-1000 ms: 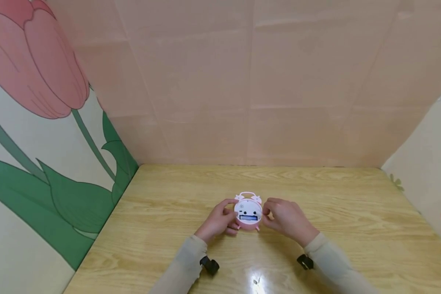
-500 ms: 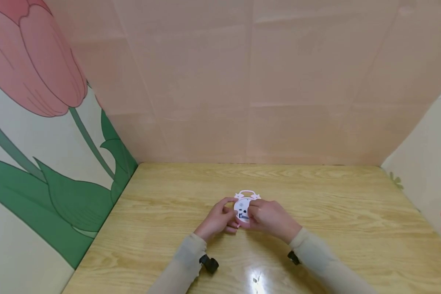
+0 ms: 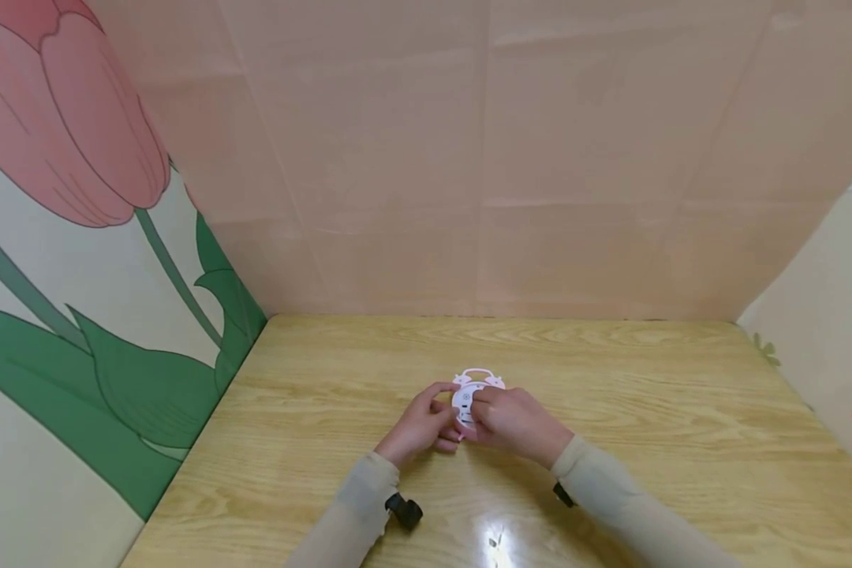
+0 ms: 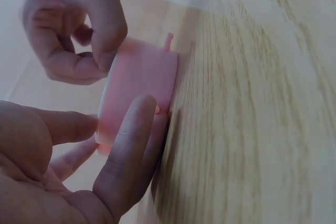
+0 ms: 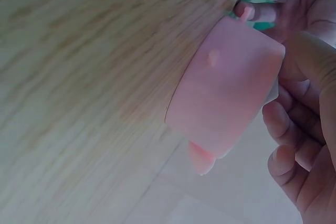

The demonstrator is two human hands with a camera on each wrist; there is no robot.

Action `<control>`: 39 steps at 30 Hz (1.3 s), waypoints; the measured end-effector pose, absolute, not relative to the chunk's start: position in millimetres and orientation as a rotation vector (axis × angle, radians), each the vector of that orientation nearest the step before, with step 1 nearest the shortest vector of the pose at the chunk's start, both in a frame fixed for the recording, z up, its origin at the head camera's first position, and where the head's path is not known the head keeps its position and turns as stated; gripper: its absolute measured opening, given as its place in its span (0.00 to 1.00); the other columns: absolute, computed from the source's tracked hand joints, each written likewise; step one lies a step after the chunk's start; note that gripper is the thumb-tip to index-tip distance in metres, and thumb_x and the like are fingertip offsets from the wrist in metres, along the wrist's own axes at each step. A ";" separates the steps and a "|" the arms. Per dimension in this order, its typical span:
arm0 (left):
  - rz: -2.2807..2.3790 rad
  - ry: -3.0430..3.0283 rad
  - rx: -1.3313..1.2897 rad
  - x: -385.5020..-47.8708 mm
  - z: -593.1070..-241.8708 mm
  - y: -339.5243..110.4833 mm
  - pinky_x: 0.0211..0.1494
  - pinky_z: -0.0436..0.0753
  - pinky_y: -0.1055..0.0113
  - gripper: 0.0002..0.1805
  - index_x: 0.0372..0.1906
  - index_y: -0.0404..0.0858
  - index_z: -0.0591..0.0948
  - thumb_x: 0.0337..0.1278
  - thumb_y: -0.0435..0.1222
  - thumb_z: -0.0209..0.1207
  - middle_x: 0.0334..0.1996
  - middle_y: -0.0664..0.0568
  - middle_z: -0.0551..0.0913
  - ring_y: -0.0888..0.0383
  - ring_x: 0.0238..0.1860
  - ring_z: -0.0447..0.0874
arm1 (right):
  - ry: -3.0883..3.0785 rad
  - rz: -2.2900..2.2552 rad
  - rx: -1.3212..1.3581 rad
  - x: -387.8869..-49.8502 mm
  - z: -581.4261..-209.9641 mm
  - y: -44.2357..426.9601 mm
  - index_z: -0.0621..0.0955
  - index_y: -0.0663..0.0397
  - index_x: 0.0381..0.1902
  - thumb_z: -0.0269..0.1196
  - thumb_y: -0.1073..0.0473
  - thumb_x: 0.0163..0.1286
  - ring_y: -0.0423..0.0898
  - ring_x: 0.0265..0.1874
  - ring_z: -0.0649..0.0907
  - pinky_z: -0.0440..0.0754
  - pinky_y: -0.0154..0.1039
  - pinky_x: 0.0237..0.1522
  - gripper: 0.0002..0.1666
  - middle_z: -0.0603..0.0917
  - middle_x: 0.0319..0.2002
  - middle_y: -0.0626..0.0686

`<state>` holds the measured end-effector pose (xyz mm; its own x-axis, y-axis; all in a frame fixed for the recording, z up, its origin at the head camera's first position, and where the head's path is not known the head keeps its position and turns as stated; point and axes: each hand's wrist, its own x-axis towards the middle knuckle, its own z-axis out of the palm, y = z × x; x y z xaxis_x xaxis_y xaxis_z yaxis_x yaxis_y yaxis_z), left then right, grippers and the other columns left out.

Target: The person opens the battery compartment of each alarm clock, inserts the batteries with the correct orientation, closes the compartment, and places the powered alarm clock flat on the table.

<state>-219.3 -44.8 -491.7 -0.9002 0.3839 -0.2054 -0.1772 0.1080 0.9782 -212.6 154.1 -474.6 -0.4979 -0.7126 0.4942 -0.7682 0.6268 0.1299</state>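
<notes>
A pink and white twin-bell alarm clock (image 3: pixel 466 397) lies on its front on the table, its white back facing up. My left hand (image 3: pixel 420 423) holds it by the left side, thumb and fingers spread around the pink rim, as the left wrist view shows. Over the right part of the back, my right hand (image 3: pixel 517 424) has thumb and fingers curled in a pinch at the battery compartment (image 3: pixel 465 420). A small white piece (image 5: pixel 273 92), which looks like the battery cover, shows by its fingers in the right wrist view. The hand hides most of the compartment.
The wood-grain table (image 3: pixel 341 371) reaches back to a pinkish sheet (image 3: pixel 483 158) hung as a wall. A tulip-printed panel (image 3: pixel 78 268) borders the left, a pale panel (image 3: pixel 823 315) the right. A black wrist strap (image 3: pixel 403 511) hangs below the left sleeve.
My right hand has moved left from beside the clock onto its back, covering the dark compartment seen earlier. The left hand and the clock have stayed in place.
</notes>
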 end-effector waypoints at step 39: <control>1.859 1.962 0.223 -218.5 -491.6 -46.2 0.32 0.89 0.56 0.23 0.68 0.43 0.71 0.72 0.30 0.53 0.39 0.35 0.80 0.54 0.27 0.84 | -2.542 0.147 1.110 -211.0 -461.8 154.3 0.75 0.46 0.17 0.70 0.64 0.46 0.37 0.19 0.70 0.67 0.30 0.14 0.14 0.77 0.24 0.43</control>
<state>-218.5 -46.2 -491.6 -0.8961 0.3994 -0.1937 -0.1720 0.0899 0.9810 -211.0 154.3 -461.8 -0.6259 -0.6884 0.3665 -0.7261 0.6859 0.0483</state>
